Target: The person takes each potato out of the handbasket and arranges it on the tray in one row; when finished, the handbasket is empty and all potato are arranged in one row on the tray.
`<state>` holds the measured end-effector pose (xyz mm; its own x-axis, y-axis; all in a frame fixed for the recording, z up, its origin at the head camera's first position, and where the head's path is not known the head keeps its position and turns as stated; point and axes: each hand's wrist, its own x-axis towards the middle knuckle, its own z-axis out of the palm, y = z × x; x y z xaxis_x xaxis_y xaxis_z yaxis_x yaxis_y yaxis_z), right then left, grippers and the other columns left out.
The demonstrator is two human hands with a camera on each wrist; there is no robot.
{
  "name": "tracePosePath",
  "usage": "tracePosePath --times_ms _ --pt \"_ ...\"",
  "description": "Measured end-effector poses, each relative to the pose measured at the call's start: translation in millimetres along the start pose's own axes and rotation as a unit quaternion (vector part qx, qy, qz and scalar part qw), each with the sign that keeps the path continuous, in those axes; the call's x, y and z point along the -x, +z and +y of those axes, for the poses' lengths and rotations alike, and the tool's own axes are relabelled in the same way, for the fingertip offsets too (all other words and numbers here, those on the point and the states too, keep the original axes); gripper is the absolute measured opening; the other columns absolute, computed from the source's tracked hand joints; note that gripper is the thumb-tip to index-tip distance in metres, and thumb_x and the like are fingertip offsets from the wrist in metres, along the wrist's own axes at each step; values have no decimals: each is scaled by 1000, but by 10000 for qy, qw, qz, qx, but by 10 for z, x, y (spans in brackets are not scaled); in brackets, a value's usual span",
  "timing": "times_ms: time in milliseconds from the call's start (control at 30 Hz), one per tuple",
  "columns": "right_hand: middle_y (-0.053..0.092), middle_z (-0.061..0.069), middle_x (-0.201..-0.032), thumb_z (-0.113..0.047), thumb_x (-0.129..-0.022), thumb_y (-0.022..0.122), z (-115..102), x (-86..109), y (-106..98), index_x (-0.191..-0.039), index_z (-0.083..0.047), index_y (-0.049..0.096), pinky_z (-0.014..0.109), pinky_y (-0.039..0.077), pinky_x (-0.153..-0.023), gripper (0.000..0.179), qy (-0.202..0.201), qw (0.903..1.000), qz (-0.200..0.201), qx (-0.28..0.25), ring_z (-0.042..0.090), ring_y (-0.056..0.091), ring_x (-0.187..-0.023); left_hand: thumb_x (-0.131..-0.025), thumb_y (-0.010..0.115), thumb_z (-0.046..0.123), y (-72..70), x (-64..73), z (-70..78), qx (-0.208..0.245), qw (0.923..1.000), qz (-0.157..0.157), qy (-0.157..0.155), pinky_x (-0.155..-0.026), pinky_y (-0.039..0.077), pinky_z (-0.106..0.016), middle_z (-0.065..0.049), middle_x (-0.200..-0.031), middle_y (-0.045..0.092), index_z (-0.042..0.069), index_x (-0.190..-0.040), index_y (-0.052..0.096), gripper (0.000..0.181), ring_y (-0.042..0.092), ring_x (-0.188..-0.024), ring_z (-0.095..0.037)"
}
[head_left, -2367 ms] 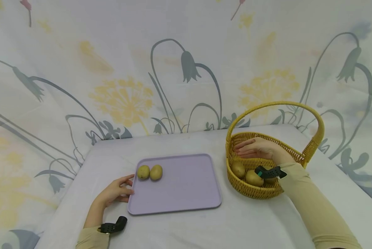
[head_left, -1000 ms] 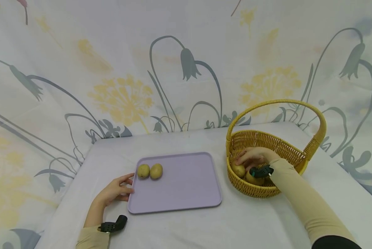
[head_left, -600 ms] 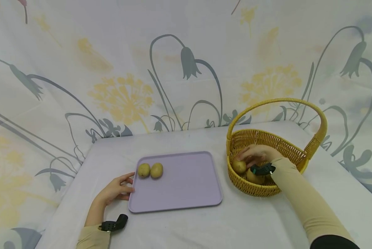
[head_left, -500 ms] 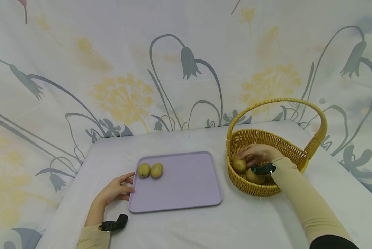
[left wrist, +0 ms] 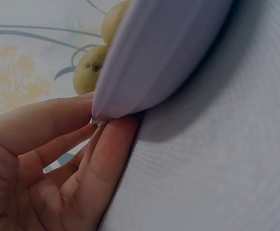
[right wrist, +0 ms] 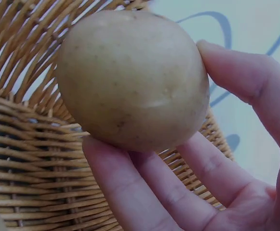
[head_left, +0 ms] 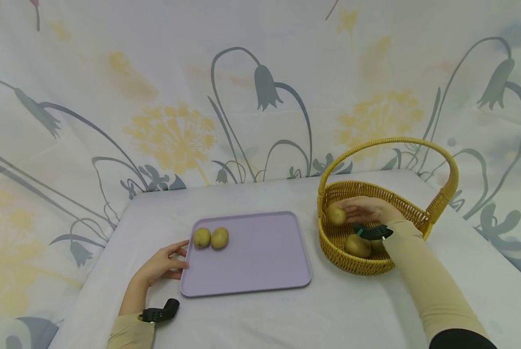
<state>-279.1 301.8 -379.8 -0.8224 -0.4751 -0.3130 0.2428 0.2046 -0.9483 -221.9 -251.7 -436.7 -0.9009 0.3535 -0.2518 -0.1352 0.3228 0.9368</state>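
Note:
My right hand [head_left: 367,209] pinches a potato [head_left: 336,215] between thumb and fingertips, inside the wicker basket [head_left: 352,266]. In the right wrist view that potato [right wrist: 135,79] fills the middle, raised off the basket's woven floor. A second potato [head_left: 357,246] lies in the basket below the hand, and another [head_left: 377,245] is partly covered by the wrist strap. At the left, my left hand [head_left: 162,264] pinches the edge of the lilac tray [head_left: 251,257]; the left wrist view shows the rim [left wrist: 125,72] between thumb and fingers. Two potatoes [head_left: 201,238] sit side by side in the tray's far left corner.
The basket's tall arched handle [head_left: 388,140] rises over the right hand. A white cloth [head_left: 260,320] covers the table, and a flower-printed curtain [head_left: 260,97] hangs behind it. Black wrist straps with cameras [head_left: 160,312] sit on both sleeves.
My right hand has reached down into the basket, taken hold of the left potato and lifted it up from the others. The left hand and tray have stayed in place.

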Motion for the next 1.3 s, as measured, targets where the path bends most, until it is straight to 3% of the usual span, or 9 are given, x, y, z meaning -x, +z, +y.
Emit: tracePosePath --times_ms 133,300,533,733,867,933,1000,1100,1300 --pt "63 -7 -97 -14 -97 44 -57 12 -6 -92 -25 66 25 49 -84 24 131 9996 123 -228 9 59 -91 -80 64 3 -5 -5 1 -7 10000 -43 13 -65 56 -30 -20 -117 40 -8 -142 22 76 57 -79 -13" --pt "67 -2 -93 -9 -96 42 -165 15 10 -95 -20 65 27 51 -83 25 95 9991 -84 -398 12 63 -88 -80 65 3 -14 -3 -3 25 10000 -33 2 -65 56 -31 -20 -116 40 -8 -142 22 76 57 -79 -14" --pt "67 -1 -94 -10 -94 49 -293 143 80 -108 -12 58 29 52 -83 16 51 9988 204 -446 14 64 -88 -79 64 2 -9 -7 9 13 10000 27 -30 -65 56 -31 -20 -116 40 -8 -142 22 77 57 -79 -14" --pt "67 0 -90 -8 -93 50 -336 230 195 -103 -13 58 29 52 -82 14 63 9978 263 -601 13 64 -84 -79 64 2 -4 0 5 -16 10000 7 -27 -65 56 -31 -21 -116 40 -9 -142 21 77 57 -78 -14" --pt "65 -1 -93 -8 -91 54 -346 274 288 -132 7 40 29 52 -82 46 14 9980 290 -566 13 63 -86 -79 64 1 1 -6 -7 -6 10000 44 -74 -64 56 -30 -19 -116 40 -8 -142 22 76 56 -78 -14" --pt "65 -1 -94 -9 -91 55 -356 292 338 -138 17 21 29 52 -83 63 -32 9986 245 -472 13 63 -87 -79 64 1 4 -10 -13 -5 9999 64 -96 -64 56 -30 -19 -115 40 -8 -142 23 76 56 -78 -14" --pt "64 -2 -95 -10 -91 54 -365 305 383 -138 19 12 29 52 -84 70 -62 9991 166 -391 13 63 -87 -79 64 1 5 -11 -17 -15 9999 74 -103 -64 56 -30 -18 -115 40 -7 -142 23 75 56 -78 -14" --pt "64 -1 -95 -9 -90 55 -386 327 460 -138 19 12 29 52 -83 70 -110 9991 94 -386 13 63 -87 -79 64 2 6 -8 -15 -34 9999 71 -92 -64 56 -30 -19 -115 40 -7 -142 23 75 56 -78 -14" --pt "65 4 -96 -9 -88 59 -421 350 606 -135 17 28 29 53 -81 61 -229 9981 -124 -565 16 64 -88 -80 64 2 5 -6 -4 -5 10000 18 -42 -65 56 -31 -19 -116 40 -8 -142 23 75 56 -78 -14"
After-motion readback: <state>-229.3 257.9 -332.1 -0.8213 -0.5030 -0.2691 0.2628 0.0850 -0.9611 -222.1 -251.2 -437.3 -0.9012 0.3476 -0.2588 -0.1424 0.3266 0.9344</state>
